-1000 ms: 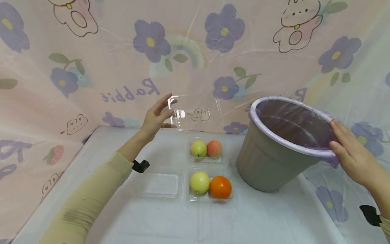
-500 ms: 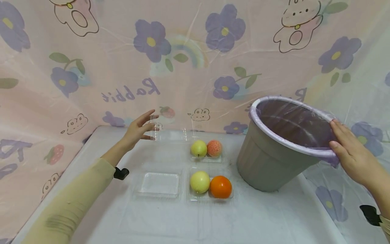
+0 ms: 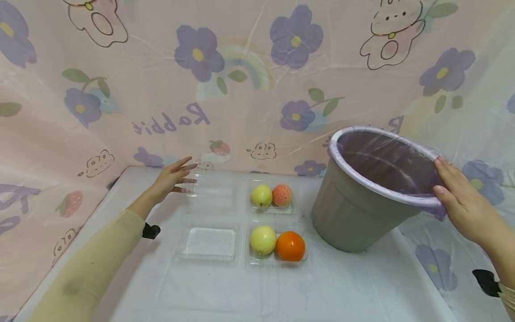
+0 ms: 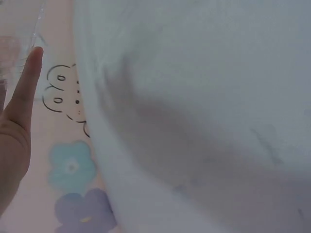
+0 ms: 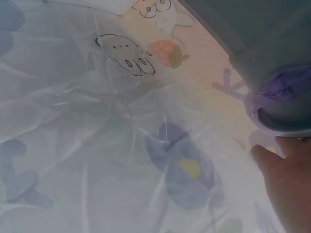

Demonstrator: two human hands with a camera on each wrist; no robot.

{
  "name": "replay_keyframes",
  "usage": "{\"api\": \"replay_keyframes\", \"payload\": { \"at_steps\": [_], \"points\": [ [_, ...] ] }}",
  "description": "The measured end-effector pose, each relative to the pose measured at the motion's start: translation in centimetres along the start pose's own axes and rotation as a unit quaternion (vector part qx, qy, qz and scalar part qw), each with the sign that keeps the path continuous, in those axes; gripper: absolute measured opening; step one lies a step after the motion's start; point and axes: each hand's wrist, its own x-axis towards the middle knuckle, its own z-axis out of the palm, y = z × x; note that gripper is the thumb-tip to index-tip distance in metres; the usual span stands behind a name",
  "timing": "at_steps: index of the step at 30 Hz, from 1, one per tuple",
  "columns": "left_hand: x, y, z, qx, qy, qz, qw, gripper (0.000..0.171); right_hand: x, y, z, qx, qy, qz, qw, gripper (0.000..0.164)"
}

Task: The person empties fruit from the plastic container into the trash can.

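In the head view my left hand [image 3: 170, 181] holds a clear plastic box [image 3: 215, 190] by its left side, low over the back left of the table; whether the box touches the table I cannot tell. One straight finger [image 4: 28, 82] lies along the box edge in the left wrist view. At the right, my right hand [image 3: 462, 197] grips the rim of a grey trash can [image 3: 354, 210] lined with a thin purple bag [image 3: 436, 205]. In the right wrist view, the thumb and fingers of that hand [image 5: 289, 174] meet the can's rim.
A second clear box [image 3: 211, 243] with nothing in it lies front left. Beside it, one clear box [image 3: 277, 264] holds a yellow-green fruit [image 3: 263, 240] and an orange [image 3: 290, 246]. Behind, another holds a yellow-green fruit [image 3: 262, 195] and a pinkish round fruit [image 3: 282, 195]. A printed curtain hangs behind.
My left hand has carried the clear box down and to the left, from in front of the curtain to the table's back left. The right hand and the trash can stay put.
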Motion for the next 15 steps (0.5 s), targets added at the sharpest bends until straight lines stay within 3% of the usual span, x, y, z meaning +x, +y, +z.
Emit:
{"api": "replay_keyframes", "payload": {
  "at_steps": [6, 15],
  "points": [
    [0.3, -1.6, -0.2, -0.001, -0.026, -0.037, 0.999, 0.063, 0.1, 0.2, 0.2, 0.009, -0.001, 0.001, 1.0, 0.061],
    [1.1, -3.1, 0.2, 0.001, -0.044, -0.052, 0.9977, 0.061, 0.0, 0.4, 0.4, 0.008, 0.012, -0.008, 1.0, 0.059]
  ]
}}
